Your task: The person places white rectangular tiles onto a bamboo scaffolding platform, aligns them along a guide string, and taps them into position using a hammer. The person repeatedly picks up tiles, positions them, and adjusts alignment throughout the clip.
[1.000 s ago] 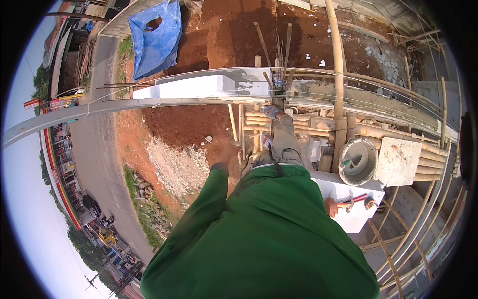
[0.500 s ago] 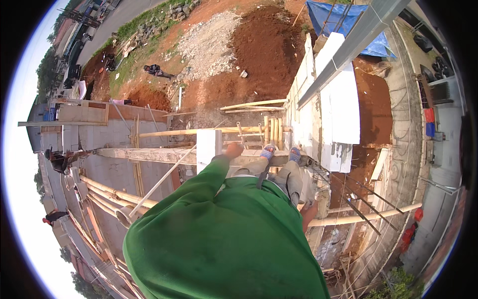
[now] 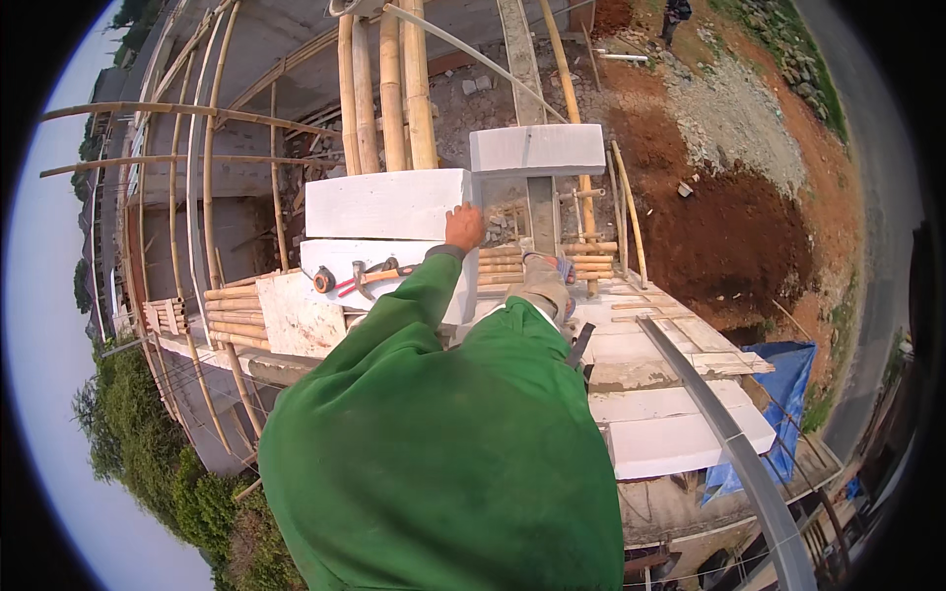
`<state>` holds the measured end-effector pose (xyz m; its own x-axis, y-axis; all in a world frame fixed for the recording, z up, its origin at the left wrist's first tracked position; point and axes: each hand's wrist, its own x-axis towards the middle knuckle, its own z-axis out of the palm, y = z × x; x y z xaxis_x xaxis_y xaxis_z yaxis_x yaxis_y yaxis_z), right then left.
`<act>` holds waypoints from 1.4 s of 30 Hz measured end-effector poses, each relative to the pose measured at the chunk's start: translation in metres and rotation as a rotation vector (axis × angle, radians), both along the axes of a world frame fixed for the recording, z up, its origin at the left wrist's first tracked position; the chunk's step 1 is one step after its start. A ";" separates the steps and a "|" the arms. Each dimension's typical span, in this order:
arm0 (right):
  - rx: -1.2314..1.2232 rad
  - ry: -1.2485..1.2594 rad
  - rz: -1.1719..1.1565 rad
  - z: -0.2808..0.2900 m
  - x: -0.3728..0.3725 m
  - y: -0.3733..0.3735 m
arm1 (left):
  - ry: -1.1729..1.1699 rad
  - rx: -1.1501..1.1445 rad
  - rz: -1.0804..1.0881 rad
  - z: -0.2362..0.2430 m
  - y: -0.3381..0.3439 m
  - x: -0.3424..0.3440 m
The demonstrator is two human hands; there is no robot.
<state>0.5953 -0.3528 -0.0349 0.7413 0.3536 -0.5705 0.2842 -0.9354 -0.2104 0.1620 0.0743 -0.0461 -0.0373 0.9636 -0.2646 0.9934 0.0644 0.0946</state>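
My left hand (image 3: 464, 227) is at the right end of a long white block (image 3: 384, 205), its fingers bent against the block's corner. Directly nearer me lies a second white block (image 3: 330, 254) with tools on it. They are a round orange-and-black tape measure (image 3: 323, 280), a red-handled hand tool (image 3: 346, 287) and a claw hammer (image 3: 376, 278). Farther off, a third white block (image 3: 537, 150) sits across a narrow concrete beam (image 3: 543, 212). My green-sleeved body hides my right hand.
Bamboo poles (image 3: 392, 94) run away behind the blocks, and more bamboo (image 3: 591, 264) lies by my feet. At right are a grey metal beam (image 3: 724, 433), stacked white blocks (image 3: 670, 433) and a blue tarp (image 3: 788, 394). Red soil (image 3: 729, 236) lies far below.
My view has turned left, bringing the tools and stacked blocks into sight. My left hand has moved from beside the block on the beam to another block's end. My right hand has left view.
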 end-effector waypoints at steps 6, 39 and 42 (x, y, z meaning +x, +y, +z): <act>-0.036 0.200 0.018 -0.071 0.067 0.000 | -0.092 0.137 0.076 0.023 -0.082 0.009; 0.176 1.185 0.844 -0.029 -0.403 0.609 | 0.050 0.331 1.770 -0.021 0.032 -0.197; 0.214 1.120 0.895 -0.007 -0.411 0.636 | -0.115 0.438 2.081 -0.023 0.040 -0.202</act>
